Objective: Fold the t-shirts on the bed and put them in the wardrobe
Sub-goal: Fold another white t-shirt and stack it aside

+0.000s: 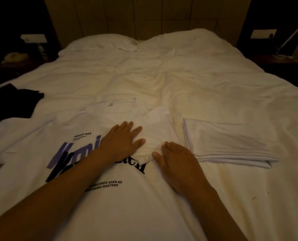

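Hands (122, 141) (177, 159) flat, pressing printed t-shirt (127, 197).

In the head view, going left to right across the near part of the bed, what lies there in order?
Black garment → printed white t-shirt with the left hand flat on it → right hand at its edge → folded white t-shirt.
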A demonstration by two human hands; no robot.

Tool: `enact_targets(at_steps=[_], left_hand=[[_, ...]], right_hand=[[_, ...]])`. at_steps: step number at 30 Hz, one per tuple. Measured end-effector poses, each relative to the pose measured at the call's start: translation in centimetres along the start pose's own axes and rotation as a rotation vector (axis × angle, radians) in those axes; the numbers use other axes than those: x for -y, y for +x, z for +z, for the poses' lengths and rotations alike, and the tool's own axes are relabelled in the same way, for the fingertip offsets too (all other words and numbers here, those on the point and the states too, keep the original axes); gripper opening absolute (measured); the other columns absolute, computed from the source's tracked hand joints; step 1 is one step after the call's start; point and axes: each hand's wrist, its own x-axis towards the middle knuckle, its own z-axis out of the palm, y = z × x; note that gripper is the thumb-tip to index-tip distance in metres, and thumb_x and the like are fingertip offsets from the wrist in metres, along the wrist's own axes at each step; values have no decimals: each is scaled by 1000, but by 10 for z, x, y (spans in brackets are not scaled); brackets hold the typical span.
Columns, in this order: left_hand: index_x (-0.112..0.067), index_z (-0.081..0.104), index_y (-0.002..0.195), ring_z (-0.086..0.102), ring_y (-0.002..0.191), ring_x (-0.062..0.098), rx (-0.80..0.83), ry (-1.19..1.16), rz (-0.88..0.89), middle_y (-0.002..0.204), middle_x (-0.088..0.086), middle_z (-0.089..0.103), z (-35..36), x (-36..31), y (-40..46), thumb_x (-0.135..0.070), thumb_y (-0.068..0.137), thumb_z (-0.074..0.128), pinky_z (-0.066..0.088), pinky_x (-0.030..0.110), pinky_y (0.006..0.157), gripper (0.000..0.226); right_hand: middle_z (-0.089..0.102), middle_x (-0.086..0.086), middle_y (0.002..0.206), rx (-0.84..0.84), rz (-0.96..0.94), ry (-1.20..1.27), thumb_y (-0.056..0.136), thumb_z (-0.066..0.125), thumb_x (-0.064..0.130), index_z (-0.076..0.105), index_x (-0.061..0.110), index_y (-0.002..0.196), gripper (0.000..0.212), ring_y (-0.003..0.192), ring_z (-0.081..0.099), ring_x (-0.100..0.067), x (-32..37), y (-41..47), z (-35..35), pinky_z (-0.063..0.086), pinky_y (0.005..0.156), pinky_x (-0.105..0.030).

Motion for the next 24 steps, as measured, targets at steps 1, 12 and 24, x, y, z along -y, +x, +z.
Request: enact_targets(at_steps=[1,12,24], left_hand=[[-35,6,157,1,152,21,1,-1,6,165,4,1,1,1,0,-63,98,18,1,37,121,66],[-36,5,157,-6,152,19,5,-68,35,165,-1,-2,2,7,-75,-92,63,-14,-3,42,123,111],[-20,38,149,33,141,23,-359,-406,-307,155,5,37,-54,101,-185,-47,99,46,27,33,114,57]], right_hand=[[40,-5,154,-6,8,-37,76,-25,70,41,13,147,112,142,33,-17,1,0,1,12,116,-24],[63,-8,128,67,159,72,105,18,44,62,9,124,59,120,54,-22,25,-10,-15,31,103,-30],[37,-2,156,-97,54,224,102,37,48,38,18,149,56,145,29,-17,155,4,-41,20,117,-28]])
